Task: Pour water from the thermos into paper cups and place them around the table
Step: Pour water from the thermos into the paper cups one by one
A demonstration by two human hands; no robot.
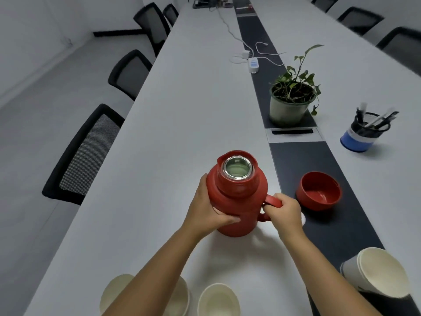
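The red thermos stands upright on the white table, its mouth uncovered and its red lid lying open side up just to its right on the dark centre strip; the right hand curls its fingers round the handle, while the left hand wraps the flask's body, thumb across the front. Three paper cups stand upright at the near edge, partly hidden by the forearms; a nested stack of cups lies tipped on its side at the right. The step in hand appears to be lifting the flask to pour; it is best done by letting the handle carry the weight and the left palm steady the tilt; the spout notch at the far left of the rim should probably be turned toward a near cup and tipped slowly, since light empty cups may topple under a sudden stream.
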